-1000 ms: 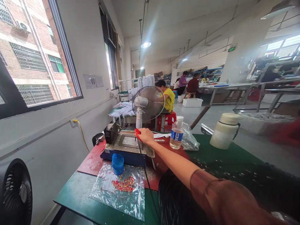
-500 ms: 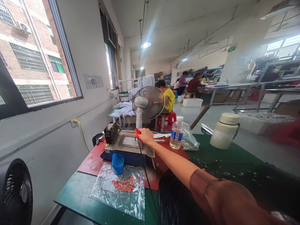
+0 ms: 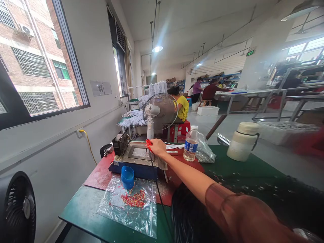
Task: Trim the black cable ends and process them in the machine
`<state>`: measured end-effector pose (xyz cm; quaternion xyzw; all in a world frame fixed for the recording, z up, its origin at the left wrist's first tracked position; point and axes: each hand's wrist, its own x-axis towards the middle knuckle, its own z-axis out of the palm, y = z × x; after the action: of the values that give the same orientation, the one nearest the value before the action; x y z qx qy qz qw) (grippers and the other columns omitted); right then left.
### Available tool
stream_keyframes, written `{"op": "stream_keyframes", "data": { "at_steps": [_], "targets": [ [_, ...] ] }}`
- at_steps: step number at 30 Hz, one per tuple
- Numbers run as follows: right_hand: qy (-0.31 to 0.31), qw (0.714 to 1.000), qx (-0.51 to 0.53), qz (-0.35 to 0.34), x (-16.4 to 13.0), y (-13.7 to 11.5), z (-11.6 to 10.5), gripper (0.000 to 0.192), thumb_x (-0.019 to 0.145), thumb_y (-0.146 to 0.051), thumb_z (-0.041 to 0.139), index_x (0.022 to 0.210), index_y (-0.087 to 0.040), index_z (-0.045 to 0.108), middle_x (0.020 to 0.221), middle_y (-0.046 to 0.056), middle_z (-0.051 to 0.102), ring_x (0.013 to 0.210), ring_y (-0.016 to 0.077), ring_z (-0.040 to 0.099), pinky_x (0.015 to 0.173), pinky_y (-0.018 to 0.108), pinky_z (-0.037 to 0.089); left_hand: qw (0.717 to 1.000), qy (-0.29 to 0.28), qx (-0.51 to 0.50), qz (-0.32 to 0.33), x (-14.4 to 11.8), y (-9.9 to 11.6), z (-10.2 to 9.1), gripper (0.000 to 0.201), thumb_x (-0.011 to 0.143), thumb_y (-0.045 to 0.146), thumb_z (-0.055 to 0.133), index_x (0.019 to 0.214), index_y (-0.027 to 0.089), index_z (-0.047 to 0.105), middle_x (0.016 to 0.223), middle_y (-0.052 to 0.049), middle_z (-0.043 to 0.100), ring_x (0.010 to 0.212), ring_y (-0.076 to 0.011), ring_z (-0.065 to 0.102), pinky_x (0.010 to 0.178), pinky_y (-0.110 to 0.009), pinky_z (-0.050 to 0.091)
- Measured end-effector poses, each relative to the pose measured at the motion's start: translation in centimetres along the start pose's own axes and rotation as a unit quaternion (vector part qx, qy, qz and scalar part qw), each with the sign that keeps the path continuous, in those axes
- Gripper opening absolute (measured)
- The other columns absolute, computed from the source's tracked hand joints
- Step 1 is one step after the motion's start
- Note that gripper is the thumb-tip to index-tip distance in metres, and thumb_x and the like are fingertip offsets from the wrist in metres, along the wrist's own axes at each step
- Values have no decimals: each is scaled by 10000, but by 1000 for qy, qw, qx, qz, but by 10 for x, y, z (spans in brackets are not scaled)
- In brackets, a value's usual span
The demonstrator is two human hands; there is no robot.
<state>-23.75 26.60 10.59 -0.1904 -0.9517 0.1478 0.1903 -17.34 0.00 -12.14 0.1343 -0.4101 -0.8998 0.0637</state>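
Observation:
My right hand (image 3: pixel 158 147) reaches in from the lower right, with its fingers closed around the red end (image 3: pixel 149 144) of a black cable (image 3: pixel 159 192). That end is over the right side of a blue-based machine with a metal top and a shallow silvery bath (image 3: pixel 138 152). From the hand the cable hangs down past the machine to the bottom of the view. In front of the machine, a blue cup (image 3: pixel 127 178) stands on a clear plastic bag (image 3: pixel 113 209), beside a heap of small red and yellow bits (image 3: pixel 135 198). My left hand is out of view.
A small black fan (image 3: pixel 120 143) sits on the machine's left, with a standing fan (image 3: pixel 153 111) behind. To the right are a water bottle (image 3: pixel 191 143), a plastic bag (image 3: pixel 205 152) and a cream flask (image 3: pixel 242 141). A person in yellow (image 3: pixel 182 106) sits farther back.
My right hand and the cable stay almost in the same place. The person in yellow has shifted the head and arm slightly.

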Motion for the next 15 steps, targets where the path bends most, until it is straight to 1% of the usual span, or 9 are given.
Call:
{"op": "stream_keyframes", "data": {
  "at_steps": [2, 3, 4, 5, 6, 8, 9, 12, 15],
  "targets": [
    [1, 1000, 0, 0, 0, 0, 0, 332, 761, -502, 485, 796, -231, 674, 821, 57, 668, 780, 191, 606, 558, 216, 343, 1000, -10, 0, 3, 30, 6, 35, 435, 806, 389, 305, 606, 143, 603, 406, 56, 494, 353, -10, 438, 277, -102, 208],
    [2, 1000, 0, 0, 0, 0, 0, 332, 760, -504, 485, 793, -232, 673, 818, 57, 668, 779, 191, 606, 556, 215, 341, 1000, -17, 2, 5, 46, 10, 55, 502, 810, 388, 255, 583, 118, 612, 388, 62, 461, 341, 0, 440, 288, -85, 190],
    [3, 1000, 0, 0, 0, 0, 0, 332, 760, -505, 484, 791, -232, 671, 817, 56, 668, 778, 191, 606, 554, 215, 339, 1000, -23, 2, 7, 63, 16, 76, 404, 792, 370, 361, 586, 130, 613, 367, 68, 474, 320, -4, 416, 267, -97, 175],
    [4, 1000, -1, -1, 1, 1, 0, 333, 760, -506, 483, 789, -232, 670, 815, 55, 668, 778, 191, 605, 552, 214, 337, 1000, -29, 2, 9, 79, 22, 97, 374, 778, 351, 402, 566, 132, 620, 336, 72, 451, 313, -14, 426, 269, -97, 145],
    [5, 1000, -1, -1, 1, 1, 0, 333, 759, -508, 484, 789, -232, 669, 812, 55, 667, 778, 191, 605, 551, 213, 336, 999, -35, 3, 11, 95, 29, 117, 416, 783, 344, 371, 526, 141, 629, 307, 65, 410, 318, -28, 453, 282, -98, 107],
    [6, 1000, -2, 0, 1, 1, 0, 334, 758, -509, 485, 794, -231, 668, 812, 56, 667, 778, 191, 604, 551, 214, 336, 999, -44, 3, 14, 121, 41, 150, 398, 766, 320, 399, 493, 142, 627, 287, 61, 389, 323, -44, 468, 273, -114, 65],
    [6, 1000, -3, 0, 1, 1, 0, 335, 759, -508, 485, 798, -231, 668, 814, 58, 667, 779, 192, 604, 553, 215, 337, 999, -47, 3, 16, 131, 46, 163, 397, 763, 309, 402, 483, 139, 626, 283, 59, 387, 328, -47, 478, 273, -115, 53],
    [5, 1000, -5, 1, 0, 0, 0, 335, 764, -504, 479, 803, -231, 670, 825, 62, 668, 782, 195, 605, 555, 217, 341, 999, -47, 4, 19, 147, 51, 181, 398, 765, 270, 399, 470, 131, 627, 282, 53, 412, 342, -47, 500, 273, -98, 42],
    [5, 1000, -6, 0, 0, -1, 0, 342, 761, -512, 476, 794, -231, 670, 826, 63, 669, 782, 198, 608, 548, 216, 339, 999, -34, 9, 17, 146, 46, 183, 477, 782, 263, 328, 434, 145, 631, 268, 44, 406, 324, -49, 497, 304, -76, 12]
  ]
}}
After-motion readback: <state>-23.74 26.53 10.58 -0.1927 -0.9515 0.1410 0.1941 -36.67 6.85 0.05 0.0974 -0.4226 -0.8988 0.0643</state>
